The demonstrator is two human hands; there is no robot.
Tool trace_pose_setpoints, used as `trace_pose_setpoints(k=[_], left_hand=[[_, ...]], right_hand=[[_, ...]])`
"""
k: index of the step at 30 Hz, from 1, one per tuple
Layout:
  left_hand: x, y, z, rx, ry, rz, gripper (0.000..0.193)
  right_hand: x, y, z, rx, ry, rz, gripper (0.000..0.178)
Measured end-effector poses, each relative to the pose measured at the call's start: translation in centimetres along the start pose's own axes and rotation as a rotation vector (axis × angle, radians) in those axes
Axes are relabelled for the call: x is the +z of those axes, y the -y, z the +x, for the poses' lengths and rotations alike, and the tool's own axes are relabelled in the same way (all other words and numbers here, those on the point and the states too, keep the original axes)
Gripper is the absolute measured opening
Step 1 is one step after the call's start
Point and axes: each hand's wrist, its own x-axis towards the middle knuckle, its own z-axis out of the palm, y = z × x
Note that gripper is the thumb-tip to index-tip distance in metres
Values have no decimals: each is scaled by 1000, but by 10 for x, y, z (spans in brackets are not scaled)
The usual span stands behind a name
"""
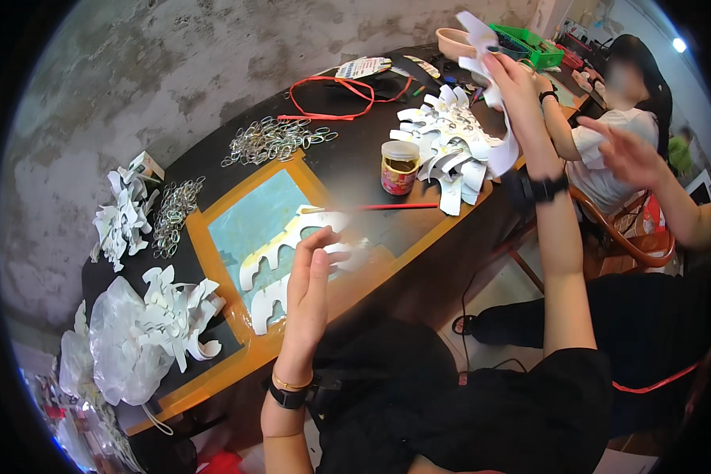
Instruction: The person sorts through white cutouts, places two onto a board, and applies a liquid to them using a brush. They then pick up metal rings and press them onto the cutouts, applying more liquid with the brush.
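My left hand hovers over the taped pale blue sheet, fingers stretched out and nothing in them. Beside and partly behind it lie white scalloped cut-out strips, the upper one with a yellowish smear along its edge. Raised toward the far right, my right hand grips a long white curved cut-out strip that hangs below the fingers and sticks up past them. Just left of that strip is a heap of similar white cut-outs. A red-handled brush lies between my hands, its left end near the strips.
A jar of dark yellowish contents stands by the heap. Metal rings, red cord and more white cut-outs with a plastic bag lie around. A green crate stands far right. A co-worker's hand reaches in; another person sits beyond.
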Motion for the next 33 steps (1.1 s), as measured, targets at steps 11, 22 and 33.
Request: trace_pose_setpoints(k=[11,22,33], left_hand=[[-35,25,-30,-80,-105,68,33],[0,62,6,395,-270,1042,42],[45,91,67,447,-265,1408,43]], right_hand=[[2,-65,-75,-158,-72,-439,26],[112,-11,-228,1280,198,1233,27],[127,-27,-208,1157,129,1350,27]])
